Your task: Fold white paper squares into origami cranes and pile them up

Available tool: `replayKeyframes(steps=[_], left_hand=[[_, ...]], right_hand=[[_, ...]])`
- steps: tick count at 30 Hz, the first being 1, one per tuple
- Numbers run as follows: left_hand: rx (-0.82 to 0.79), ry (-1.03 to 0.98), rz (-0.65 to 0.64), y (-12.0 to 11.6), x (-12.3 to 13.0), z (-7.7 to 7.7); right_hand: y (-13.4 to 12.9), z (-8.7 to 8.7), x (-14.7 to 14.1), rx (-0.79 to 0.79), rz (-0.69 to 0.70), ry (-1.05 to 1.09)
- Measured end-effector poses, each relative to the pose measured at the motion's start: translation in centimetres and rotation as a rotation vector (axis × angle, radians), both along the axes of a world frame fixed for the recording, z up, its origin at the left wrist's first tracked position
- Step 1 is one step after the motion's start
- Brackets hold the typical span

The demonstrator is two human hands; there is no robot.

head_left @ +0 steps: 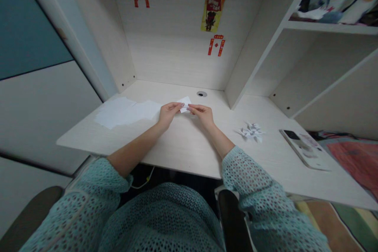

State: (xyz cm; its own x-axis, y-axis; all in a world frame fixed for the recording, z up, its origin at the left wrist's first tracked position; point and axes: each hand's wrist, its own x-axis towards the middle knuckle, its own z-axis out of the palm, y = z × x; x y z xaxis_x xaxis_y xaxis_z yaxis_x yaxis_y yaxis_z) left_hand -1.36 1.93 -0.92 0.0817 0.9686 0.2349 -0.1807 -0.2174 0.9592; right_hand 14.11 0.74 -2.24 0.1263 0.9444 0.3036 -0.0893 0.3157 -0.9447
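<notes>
A small folded piece of white paper (185, 101) is held up between my two hands, a little above the desk. My left hand (170, 112) pinches its left side with thumb and fingertips. On the opposite side, my right hand (203, 113) pinches it the same way, its fingers close to those of the left. The fingertips cover part of the folds, so the paper's exact shape is unclear. Loose white paper sheets (118, 112) lie overlapping on the desk to the left. Right of my right forearm sits a small pile of folded white paper pieces (251, 131).
The white desk (177, 145) has a round cable hole (202, 94) near its back panel. A phone (304, 149) lies at the right. An upright divider (251, 47) carries a shelf with bags (348, 0). A chair armrest (234, 220) stands below the desk's front edge.
</notes>
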Motion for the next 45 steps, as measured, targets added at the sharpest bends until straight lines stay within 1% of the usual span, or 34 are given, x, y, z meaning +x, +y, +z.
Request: replayKeyframes(steps=[7, 12, 15, 20, 26, 31, 35, 39, 45], left_hand=[[0.072, 0.045, -0.008, -0.3, 0.1, 0.2], [0.098, 0.03, 0.011, -0.5, 0.4, 0.0], [0.093, 0.014, -0.006, -0.5, 0.5, -0.2], [0.088, 0.003, -0.018, -0.5, 0.5, -0.3], [0.056, -0.005, 0.038, -0.1, 0.4, -0.8], [0.006, -0.021, 0.03, 0.1, 0.4, -1.1], [-0.008, -0.015, 0.037, 0.0, 0.4, -0.9], [-0.005, -0.016, 0.057, -0.2, 0.4, -0.7], [0.017, 0.008, 0.074, -0.4, 0.5, -0.6]], right_hand=[[-0.1, -0.1, -0.2, -0.031, 0.007, 0.091], [0.1, -0.4, -0.4, -0.062, 0.01, 0.18], [0.1, -0.4, -0.5, -0.047, -0.023, 0.162], [0.0, -0.2, -0.5, -0.044, -0.038, 0.108], [-0.2, -0.1, -0.5, -0.043, -0.051, 0.096], [-0.4, 0.2, -0.4, -0.057, -0.099, 0.07], [-0.3, 0.2, -0.3, -0.064, -0.077, 0.113], [-0.1, 0.0, -0.3, -0.053, -0.051, 0.117], [-0.2, 0.0, -0.3, -0.064, -0.05, 0.106]])
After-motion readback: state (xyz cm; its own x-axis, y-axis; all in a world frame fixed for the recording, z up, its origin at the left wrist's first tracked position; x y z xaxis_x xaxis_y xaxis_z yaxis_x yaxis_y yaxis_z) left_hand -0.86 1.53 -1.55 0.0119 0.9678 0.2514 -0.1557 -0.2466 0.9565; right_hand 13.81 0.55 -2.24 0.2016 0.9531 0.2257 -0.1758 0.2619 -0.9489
